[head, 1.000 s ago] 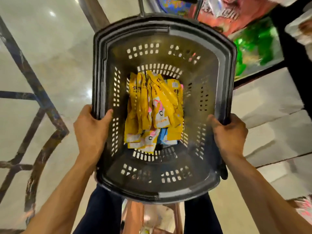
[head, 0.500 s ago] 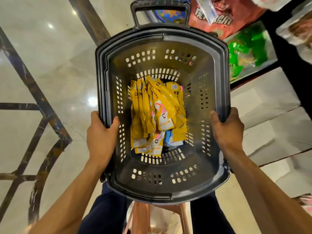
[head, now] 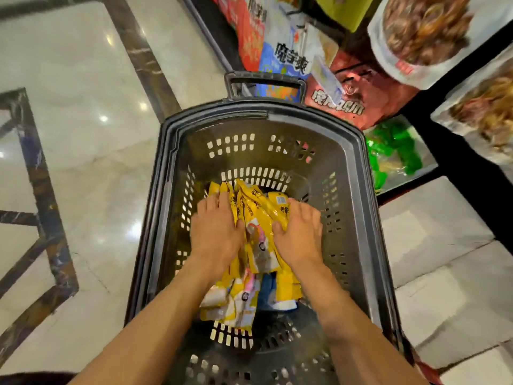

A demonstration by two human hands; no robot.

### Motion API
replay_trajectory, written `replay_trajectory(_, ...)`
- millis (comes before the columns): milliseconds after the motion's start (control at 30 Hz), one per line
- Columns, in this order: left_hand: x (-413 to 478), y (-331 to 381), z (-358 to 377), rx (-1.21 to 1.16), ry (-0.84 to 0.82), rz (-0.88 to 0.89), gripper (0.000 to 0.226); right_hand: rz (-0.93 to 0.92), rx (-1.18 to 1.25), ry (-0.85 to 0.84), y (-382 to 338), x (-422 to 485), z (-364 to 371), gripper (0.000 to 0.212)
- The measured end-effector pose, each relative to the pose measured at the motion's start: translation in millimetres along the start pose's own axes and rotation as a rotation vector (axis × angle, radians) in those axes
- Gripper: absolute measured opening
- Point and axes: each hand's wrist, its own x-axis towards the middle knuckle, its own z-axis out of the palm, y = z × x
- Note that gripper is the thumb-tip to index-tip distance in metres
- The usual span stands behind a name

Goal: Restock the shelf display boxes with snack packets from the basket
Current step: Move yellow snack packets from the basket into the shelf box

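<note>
A dark grey plastic basket (head: 369,207) with slotted walls stands below me on the floor. A pile of yellow snack packets (head: 256,245) lies on its bottom. Both my hands are down inside it. My left hand (head: 215,232) lies flat on the left side of the pile, fingers spread over the packets. My right hand (head: 298,232) presses on the right side, its thumb curled around a yellow packet's edge. The packets under my palms are hidden.
Shelves at the upper right hold large snack bags: red and blue bags (head: 280,48), green packets (head: 394,151), white bags of brown snacks (head: 422,31). White surfaces (head: 444,273) lie right of the basket. Glossy marble floor (head: 91,134) with dark inlay spreads to the left.
My hands have let go of the basket's rim and gone down inside onto the packets. The basket sits lower and more of the shelf is in view.
</note>
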Motion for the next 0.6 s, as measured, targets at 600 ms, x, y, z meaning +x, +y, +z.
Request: replay_trajectory(600,-17.7,-36.2,55.4,-0.329,-0.286,-0.304,0.077,-0.024,0.123,-0.178,43.4,-23.6,35.5,0.075)
